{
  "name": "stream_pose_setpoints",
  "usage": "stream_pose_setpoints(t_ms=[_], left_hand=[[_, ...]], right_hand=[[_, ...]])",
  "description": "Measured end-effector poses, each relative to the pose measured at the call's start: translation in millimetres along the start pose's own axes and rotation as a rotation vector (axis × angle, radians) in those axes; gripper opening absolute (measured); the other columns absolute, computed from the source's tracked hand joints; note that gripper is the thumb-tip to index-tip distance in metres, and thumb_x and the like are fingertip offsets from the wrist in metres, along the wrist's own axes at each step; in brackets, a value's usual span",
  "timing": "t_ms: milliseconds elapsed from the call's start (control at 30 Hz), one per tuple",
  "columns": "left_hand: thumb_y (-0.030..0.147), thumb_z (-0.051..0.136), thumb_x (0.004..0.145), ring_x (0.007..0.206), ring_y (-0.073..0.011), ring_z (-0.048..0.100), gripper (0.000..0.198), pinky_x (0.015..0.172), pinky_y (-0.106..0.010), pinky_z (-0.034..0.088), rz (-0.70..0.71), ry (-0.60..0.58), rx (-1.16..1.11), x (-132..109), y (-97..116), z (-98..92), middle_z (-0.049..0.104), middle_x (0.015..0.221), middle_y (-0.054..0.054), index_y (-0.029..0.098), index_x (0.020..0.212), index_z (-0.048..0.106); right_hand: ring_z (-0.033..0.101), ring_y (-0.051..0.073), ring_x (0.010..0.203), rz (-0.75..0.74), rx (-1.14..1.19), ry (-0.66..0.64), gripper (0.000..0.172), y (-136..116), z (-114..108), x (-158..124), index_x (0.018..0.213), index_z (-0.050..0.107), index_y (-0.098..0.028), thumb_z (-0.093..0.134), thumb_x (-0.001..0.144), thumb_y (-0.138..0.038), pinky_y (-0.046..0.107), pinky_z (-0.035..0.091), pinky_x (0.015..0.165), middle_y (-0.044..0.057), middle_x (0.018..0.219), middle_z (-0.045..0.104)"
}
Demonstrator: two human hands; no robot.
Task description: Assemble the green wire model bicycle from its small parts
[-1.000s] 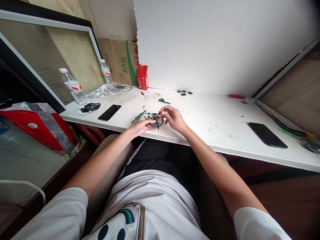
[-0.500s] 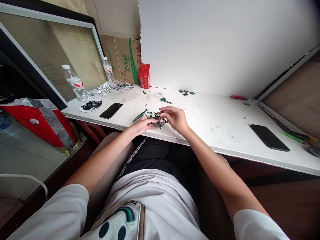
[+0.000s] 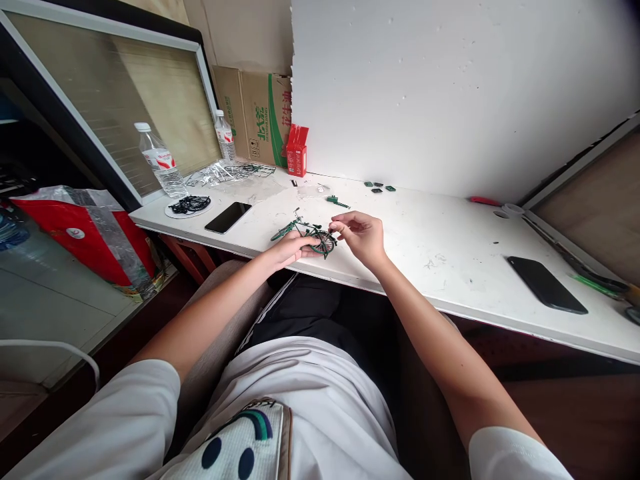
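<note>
A small dark green model bicycle [image 3: 325, 244] is held at the front edge of the white table, its handlebar end toward the upper left. My left hand [image 3: 289, 251] grips it from the left, thumb across the frame beside the spoked wheel. Just right of that wheel is my right hand [image 3: 361, 235], its thumb and index finger pinched together; what they hold, if anything, is too small to name. Behind the hands lies a loose green part [image 3: 338, 201]. Several small dark green pieces [image 3: 377, 191] rest farther back near the white wall panel.
A black phone [image 3: 229, 217] and a white plate of black parts [image 3: 173, 212] are at the left, near a water bottle [image 3: 161, 162]. A red box [image 3: 297, 152] stands behind. Another phone [image 3: 546, 285] lies at the right.
My right hand has drawn slightly away from the bicycle's wheel, leaving more of the wheel in sight. The whole view has shifted a little. My left hand still holds the bicycle.
</note>
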State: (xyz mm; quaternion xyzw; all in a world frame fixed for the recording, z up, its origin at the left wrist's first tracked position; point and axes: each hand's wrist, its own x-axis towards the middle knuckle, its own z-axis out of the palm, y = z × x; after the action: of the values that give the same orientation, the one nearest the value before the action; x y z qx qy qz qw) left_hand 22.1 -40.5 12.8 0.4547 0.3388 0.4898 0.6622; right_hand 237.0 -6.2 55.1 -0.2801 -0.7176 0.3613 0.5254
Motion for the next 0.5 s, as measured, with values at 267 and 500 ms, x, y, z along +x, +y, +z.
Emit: stream_pose_setpoints(t_ms=[267, 500], left_hand=[[0.022, 0.091, 0.078, 0.107, -0.0299, 0.081, 0.034, 0.112, -0.055, 0.058, -0.004, 0.023, -0.014, -1, 1, 3.3, 0.085, 0.112, -0.018, 0.01, 0.109, 0.081], [0.024, 0.092, 0.078, 0.106, -0.0302, 0.081, 0.033, 0.109, -0.054, 0.06, -0.001, 0.018, -0.029, -1, 2, 3.6, 0.084, 0.114, -0.019, 0.01, 0.106, 0.082]], right_hand=[[0.075, 0.025, 0.076, -0.081, -0.083, 0.065, 0.045, -1, 1, -3, 0.097, 0.08, -0.026, 0.089, 0.083, -0.068, 0.041, 0.067, 0.072, 0.006, 0.083, 0.078], [0.081, 0.029, 0.103, -0.138, -0.17, -0.099, 0.043, -12, -7, -1, 0.115, 0.087, -0.029, 0.073, 0.098, -0.067, 0.04, 0.07, 0.077, 0.008, 0.115, 0.085]])
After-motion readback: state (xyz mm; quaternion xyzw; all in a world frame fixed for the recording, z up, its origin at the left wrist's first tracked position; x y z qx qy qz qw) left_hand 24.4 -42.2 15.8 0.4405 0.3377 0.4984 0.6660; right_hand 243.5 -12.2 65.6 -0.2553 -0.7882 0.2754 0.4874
